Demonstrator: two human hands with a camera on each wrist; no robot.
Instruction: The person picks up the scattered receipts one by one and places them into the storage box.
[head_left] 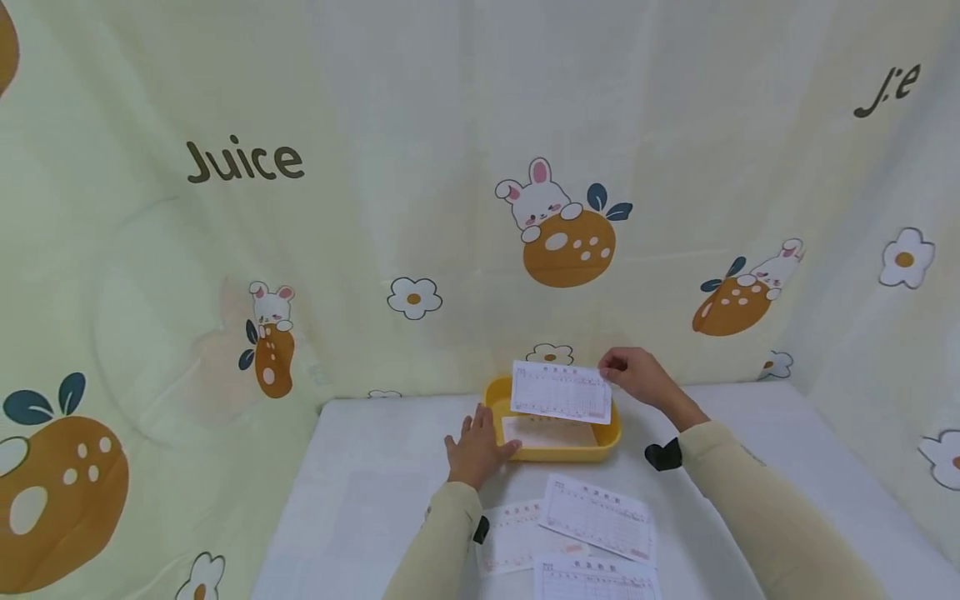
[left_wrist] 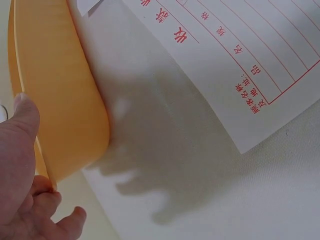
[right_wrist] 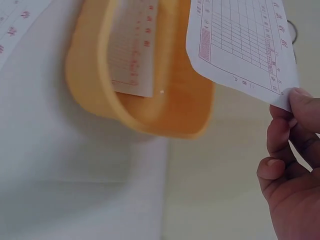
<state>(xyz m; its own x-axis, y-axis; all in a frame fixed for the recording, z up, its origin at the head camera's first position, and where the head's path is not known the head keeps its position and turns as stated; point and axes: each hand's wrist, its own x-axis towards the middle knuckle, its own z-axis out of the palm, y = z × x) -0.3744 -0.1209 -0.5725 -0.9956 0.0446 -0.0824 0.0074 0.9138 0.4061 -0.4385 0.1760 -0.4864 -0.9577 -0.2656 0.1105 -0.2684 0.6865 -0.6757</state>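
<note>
1. The right hand (head_left: 637, 379) pinches a printed slip (head_left: 561, 392) by its corner, between thumb and finger; the slip extends leftward from that hand.
2. That slip is raised above the yellow tray (head_left: 555, 455), up and to the right of the left hand (head_left: 478, 450).
3. The left hand rests on the tray's left end, fingers spread and thumb touching the rim; the hands are apart, the held slip between them.
4. The tray sits by the far edge of the worktop (head_left: 375, 483); another slip (head_left: 547, 432) lies inside it.
5. Nearer the worktop's front, a slanted slip (head_left: 597, 517) overlaps a red-printed slip (head_left: 517, 537), with a partly cut-off slip (head_left: 596, 583) just in front.
</note>
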